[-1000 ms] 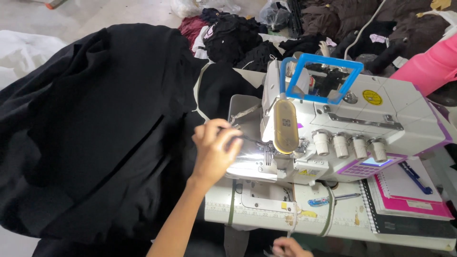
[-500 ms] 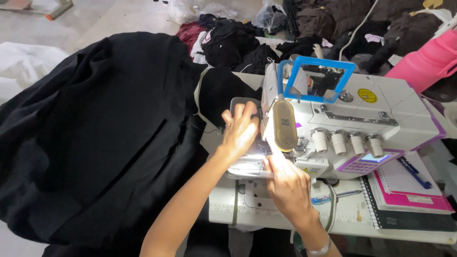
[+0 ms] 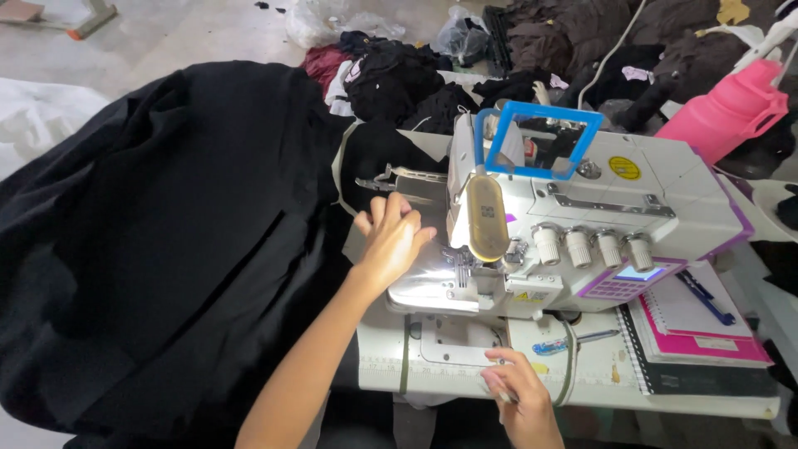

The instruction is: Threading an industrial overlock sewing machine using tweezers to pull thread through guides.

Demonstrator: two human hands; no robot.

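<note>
On the table's left side, the big black garment [image 3: 166,249] spills off the edge and covers most of the view. It sits where it did a second ago, bulk unmoved.

Right of it, the white overlock sewing machine [image 3: 582,216], work light on, blue-framed mirror [image 3: 544,137] on top. Pink bottle [image 3: 731,108] behind it, stacked notebooks [image 3: 698,333] with a blue pen [image 3: 705,297] to its right.

What changed: half a second ago both hands were up at the needle area under the light. Now the right hand [image 3: 519,399] is back down at the near table edge, just below the machine base. A second ago it was also low, so that was a short reach in and out. The adjustment at the foot looks finished on that side; only one hand is at the needle area.

Left hand [image 3: 389,241]: flat, fingers loosely spread, resting on the lit plate just left of the presser foot [image 3: 461,270]. No pinch visible, and whether fabric lies under the palm is unclear because of glare.

Right hand: fingers curled, maybe around something small; can't tell if it holds anything.
</note>
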